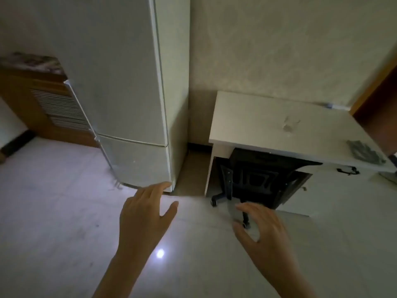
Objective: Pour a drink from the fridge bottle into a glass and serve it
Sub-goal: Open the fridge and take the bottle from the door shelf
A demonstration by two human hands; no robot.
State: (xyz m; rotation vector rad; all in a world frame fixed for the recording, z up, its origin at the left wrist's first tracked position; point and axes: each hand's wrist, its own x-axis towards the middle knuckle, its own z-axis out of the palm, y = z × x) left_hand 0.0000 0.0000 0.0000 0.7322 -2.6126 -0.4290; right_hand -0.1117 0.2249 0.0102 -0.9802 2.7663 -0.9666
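Note:
A tall white fridge (129, 82) stands ahead on the left with both doors closed; no bottle is in view. My left hand (146, 214) hovers low in front of the fridge's bottom corner, fingers spread and holding nothing. My right hand (257, 229) is out over the floor in front of the desk, thumb and fingers curled around a small clear glass (234, 209) that is hard to make out. A second clear glass (291, 124) stands upright on the white desk (257, 117) to the right of the fridge.
A black office chair (257, 179) is tucked under the desk. A grey cloth (365, 153) lies near the desk's right front edge. A wooden cabinet (43, 104) stands left of the fridge, and a wooden door frame (376, 93) is at the far right. The floor is pale tile.

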